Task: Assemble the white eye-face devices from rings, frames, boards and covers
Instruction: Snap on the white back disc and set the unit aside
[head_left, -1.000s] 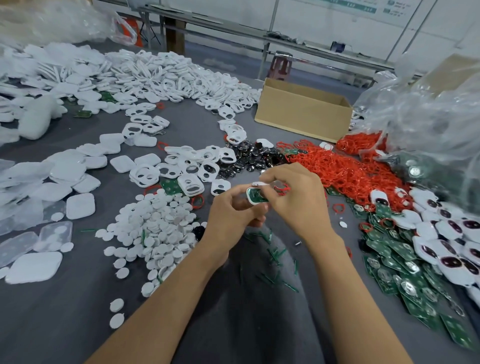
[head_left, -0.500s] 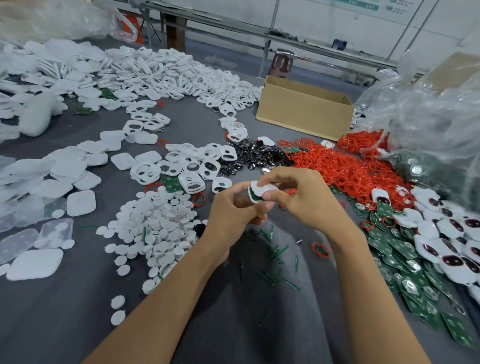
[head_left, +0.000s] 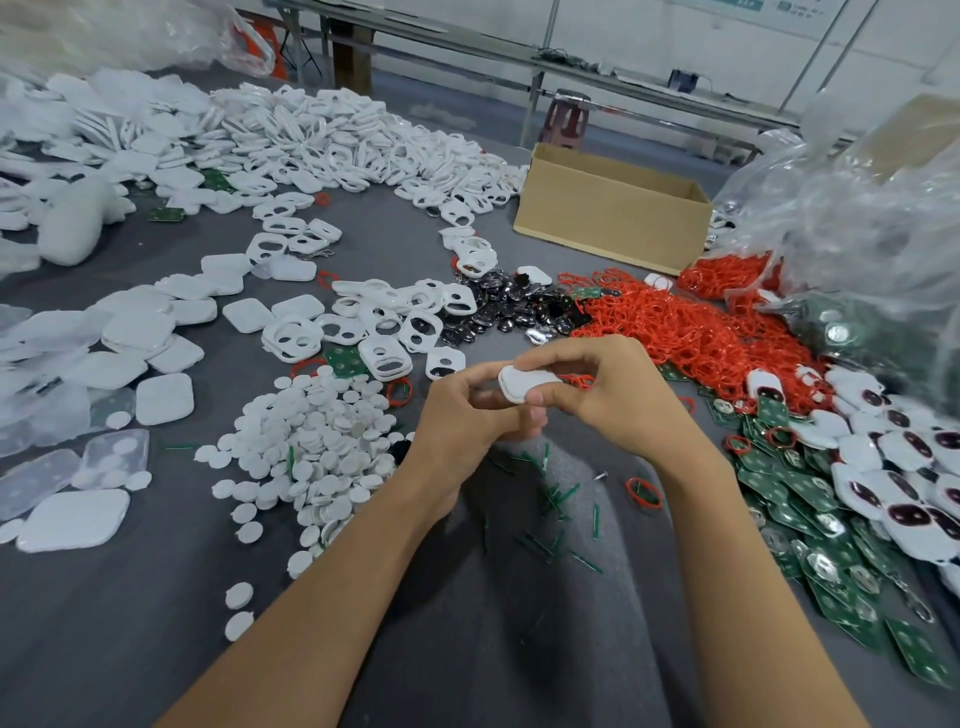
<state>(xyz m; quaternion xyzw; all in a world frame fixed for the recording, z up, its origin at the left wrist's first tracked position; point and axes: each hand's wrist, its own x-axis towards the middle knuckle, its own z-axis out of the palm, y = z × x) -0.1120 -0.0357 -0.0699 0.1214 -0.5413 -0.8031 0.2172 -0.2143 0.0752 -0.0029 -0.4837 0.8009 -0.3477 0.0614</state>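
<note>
Nearest the viewer, green slivers and one loose red ring are scattered on the grey table, which is taken as waste from units already put together. Just above them, a single white device is held off the table between both hands. It is pinched at its left edge by the curled fingers and thumb of the left hand. It is gripped from the right by the right hand, with the thumb set on the near edge and the fingers arched over the top. Only a plain white face is shown, so this unit is judged to be at the closing step. Whether the cover is fully seated cannot be told, since the seam is hidden by the fingers. To the right, a cluster of finished eye-face devices is laid over a spread of green boards, so part of the work is counted as done. To the left, a heap of white discs is seen, with flat white covers beyond it. Further out, open white frames, dark glossy pieces and a large mound of red rings are left unused. At the back, a cardboard box is placed beside a far heap of frames. With so much stock untouched, most of the task is judged to remain.
</note>
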